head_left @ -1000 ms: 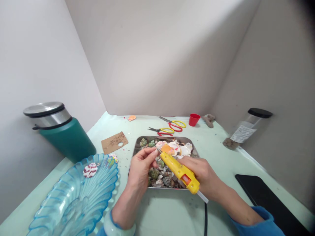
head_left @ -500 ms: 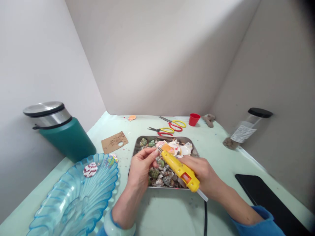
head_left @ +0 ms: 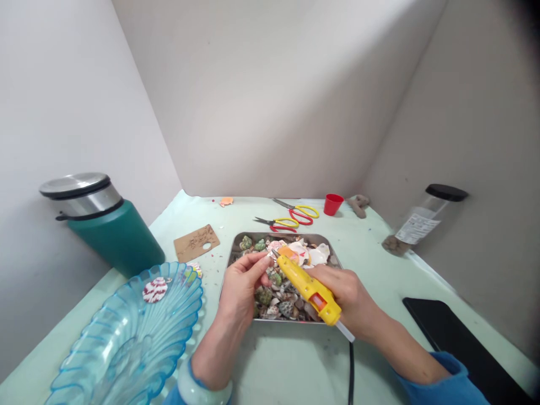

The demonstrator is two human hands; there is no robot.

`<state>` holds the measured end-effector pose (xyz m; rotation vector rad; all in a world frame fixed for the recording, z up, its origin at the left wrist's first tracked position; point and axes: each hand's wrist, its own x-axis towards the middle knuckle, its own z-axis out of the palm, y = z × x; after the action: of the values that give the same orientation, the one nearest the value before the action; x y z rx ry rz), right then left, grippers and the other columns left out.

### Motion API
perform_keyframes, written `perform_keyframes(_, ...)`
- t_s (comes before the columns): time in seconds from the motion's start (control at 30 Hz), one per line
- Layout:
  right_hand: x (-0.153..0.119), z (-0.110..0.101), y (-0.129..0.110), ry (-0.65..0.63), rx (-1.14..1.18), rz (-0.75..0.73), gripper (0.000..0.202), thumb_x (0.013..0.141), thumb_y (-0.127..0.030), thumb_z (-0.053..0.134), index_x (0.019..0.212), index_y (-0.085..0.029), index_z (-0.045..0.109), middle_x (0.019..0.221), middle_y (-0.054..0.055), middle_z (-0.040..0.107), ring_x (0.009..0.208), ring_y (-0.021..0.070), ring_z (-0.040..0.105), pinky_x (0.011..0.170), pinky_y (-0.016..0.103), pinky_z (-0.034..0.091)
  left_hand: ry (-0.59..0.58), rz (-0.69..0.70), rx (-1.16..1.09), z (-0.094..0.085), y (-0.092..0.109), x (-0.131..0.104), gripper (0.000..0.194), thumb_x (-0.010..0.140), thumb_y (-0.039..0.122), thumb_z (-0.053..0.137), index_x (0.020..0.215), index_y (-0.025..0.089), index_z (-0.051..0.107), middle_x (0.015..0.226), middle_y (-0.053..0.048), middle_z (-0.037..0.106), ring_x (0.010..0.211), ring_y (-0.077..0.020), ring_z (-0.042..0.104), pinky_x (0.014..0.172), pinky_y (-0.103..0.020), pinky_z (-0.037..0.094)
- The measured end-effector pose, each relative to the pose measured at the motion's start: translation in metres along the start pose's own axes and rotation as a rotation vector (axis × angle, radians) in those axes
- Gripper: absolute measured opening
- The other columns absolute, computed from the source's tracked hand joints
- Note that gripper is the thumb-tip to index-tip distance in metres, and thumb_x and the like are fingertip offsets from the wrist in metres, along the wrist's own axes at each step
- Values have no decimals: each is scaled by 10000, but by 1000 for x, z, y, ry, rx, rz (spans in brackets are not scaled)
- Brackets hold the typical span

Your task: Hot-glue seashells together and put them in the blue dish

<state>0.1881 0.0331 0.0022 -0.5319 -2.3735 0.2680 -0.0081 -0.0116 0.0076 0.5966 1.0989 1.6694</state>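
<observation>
- At the left edge of the tabletop [head_left: 291, 360], a green bottle [head_left: 116, 236] with a metal lid leans in view.
- The clear blue scalloped dish [head_left: 113, 337] covers the near left corner; inside, toward its far end, lies a maroon-and-white shell [head_left: 154, 289].
- Beyond the dish lies a brown card [head_left: 194, 244] with a hole; farther back, near the far edge, is an orange piece [head_left: 226, 201].
- The person's left hand [head_left: 242, 284], over the left side of the metal tray [head_left: 291, 321], pinches a small pale piece [head_left: 270, 256], mostly hidden, between thumb and fingertips.
- The tray, at the middle of the tabletop, holds mixed shells [head_left: 287, 308].
- Behind it lie two pairs of red-and-yellow scissors, the nearer scissors [head_left: 284, 223] and the farther scissors [head_left: 301, 211].
- The yellow glue gun [head_left: 310, 288] slants over the tray, its nozzle at the pale piece; whether they touch cannot be told.
- The right hand [head_left: 352, 295] is wrapped around the glue gun.
- Near the far edge stands a red cup [head_left: 333, 205], just beside a grey-brown lump [head_left: 358, 206].
- Toward the right edge are a black-lidded jar [head_left: 415, 225] and, nearer, a flat black object [head_left: 459, 343].
</observation>
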Motion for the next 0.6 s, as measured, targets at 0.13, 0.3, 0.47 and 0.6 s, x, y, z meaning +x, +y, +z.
perform_keyframes(0.13,0,0,0,-37,23,-9,150,881,-281,558,975,-168,585,707,30,601,592,149,519,539,252,385,5,-14,-14,-1,-1,0,269,583,267,845,774,113,735,593,30,612,412,-32,464,452,-179,440)
perform_keyframes(0.3,-1,1,1,-3,7,-8,141,871,-229,546,995,-173,582,719,29,612,589,146,531,534,247,381,11,-17,-9,0,0,0,279,571,267,848,771,112,732,617,19,633,411,-29,467,460,-177,438)
perform_keyframes(0.47,-1,1,2,33,-19,4,115,853,-244,565,951,-186,578,700,17,594,558,138,506,501,243,351,15,-17,-3,0,1,-1,281,563,265,849,768,114,729,667,-2,668,411,-29,472,458,-183,436)
perform_keyframes(0.6,-1,1,1,-8,2,-6,133,861,-239,559,979,-181,577,710,19,597,581,141,512,521,243,364,-1,-14,-14,0,1,-1,265,568,264,849,757,117,736,629,17,641,408,-26,463,457,-181,442)
